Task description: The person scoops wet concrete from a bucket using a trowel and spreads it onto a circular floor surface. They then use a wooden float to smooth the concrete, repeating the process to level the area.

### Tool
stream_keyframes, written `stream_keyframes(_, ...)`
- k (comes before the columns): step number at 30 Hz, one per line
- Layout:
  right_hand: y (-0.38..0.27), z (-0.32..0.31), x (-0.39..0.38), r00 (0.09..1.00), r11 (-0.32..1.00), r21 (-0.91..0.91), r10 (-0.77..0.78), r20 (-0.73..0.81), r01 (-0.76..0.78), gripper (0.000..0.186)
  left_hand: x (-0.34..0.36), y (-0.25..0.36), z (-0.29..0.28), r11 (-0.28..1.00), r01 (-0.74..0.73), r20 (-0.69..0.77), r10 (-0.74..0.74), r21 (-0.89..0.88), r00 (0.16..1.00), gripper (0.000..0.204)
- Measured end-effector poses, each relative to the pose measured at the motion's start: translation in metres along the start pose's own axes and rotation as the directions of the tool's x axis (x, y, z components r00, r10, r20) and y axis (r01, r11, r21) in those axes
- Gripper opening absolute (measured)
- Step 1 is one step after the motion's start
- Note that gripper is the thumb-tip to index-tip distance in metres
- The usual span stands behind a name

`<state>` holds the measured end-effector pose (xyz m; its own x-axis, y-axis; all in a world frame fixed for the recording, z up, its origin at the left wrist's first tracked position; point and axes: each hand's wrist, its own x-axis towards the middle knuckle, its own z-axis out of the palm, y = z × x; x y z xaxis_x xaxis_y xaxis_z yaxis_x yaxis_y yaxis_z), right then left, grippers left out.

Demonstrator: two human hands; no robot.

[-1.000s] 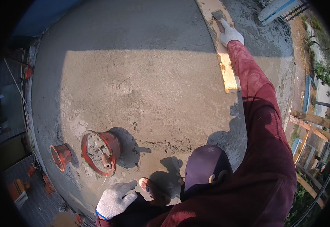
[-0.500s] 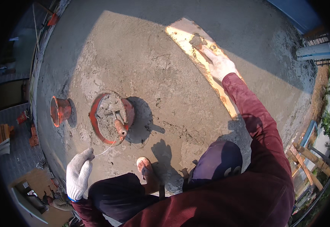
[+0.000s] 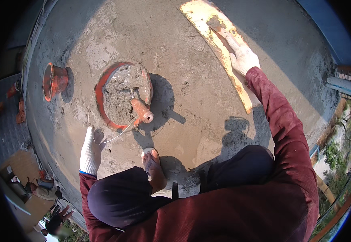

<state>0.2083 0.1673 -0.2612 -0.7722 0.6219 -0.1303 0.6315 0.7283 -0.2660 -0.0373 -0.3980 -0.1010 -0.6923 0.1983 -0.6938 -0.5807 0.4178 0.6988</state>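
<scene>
My right hand (image 3: 243,58), in a white glove, grips a long, mortar-spotted wooden board float (image 3: 205,22) by its handle on the grey wet concrete. My left hand (image 3: 91,151), also gloved, has its fingers curled on the wire handle (image 3: 119,135) of an orange bucket (image 3: 100,97) full of grey mortar (image 3: 117,105). A trowel with a worn wooden grip (image 3: 141,111) lies on the mortar.
A smaller orange bucket (image 3: 56,80) lies left of the full one. A pale pipe (image 3: 342,86) and railing are at the right edge, with plants and timber below. Two people (image 3: 46,189) are on a lower level at left, beyond the slab's edge.
My right hand and the board have drawn in from their far reach. My left hand has risen to the bucket's wire. The view has turned, bringing the buckets higher.
</scene>
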Motion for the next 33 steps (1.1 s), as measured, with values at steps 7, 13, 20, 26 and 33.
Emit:
stream_keyframes(7,0.009,0.036,0.004,0.952,0.96,-0.062,-0.28,-0.128,0.274,0.072,-0.022,0.062,0.036,0.905,0.151,0.593,0.128,-0.398,0.795,0.05)
stream_keyframes(13,0.061,-0.001,-0.198,0.956,0.991,-0.132,0.031,0.293,0.008,0.068,-0.033,0.093,0.066,0.773,0.322,0.489,-0.017,-0.547,0.872,0.034)
stream_keyframes(20,0.085,-0.099,-0.349,0.947,0.955,-0.04,0.297,0.12,-0.294,0.07,-0.033,0.135,0.079,0.773,0.384,0.425,-0.164,-0.504,0.89,0.031)
stream_keyframes(26,0.028,-0.202,-0.528,0.795,0.793,0.098,0.581,0.174,-0.601,0.085,-0.021,0.176,0.041,0.805,0.372,0.23,-0.296,-0.462,0.927,0.046)
stream_keyframes(33,-0.069,-0.289,-0.65,0.536,0.52,0.136,0.792,0.293,-0.843,0.096,-0.042,0.181,-0.056,0.859,0.32,0.043,-0.331,-0.4,0.943,0.047)
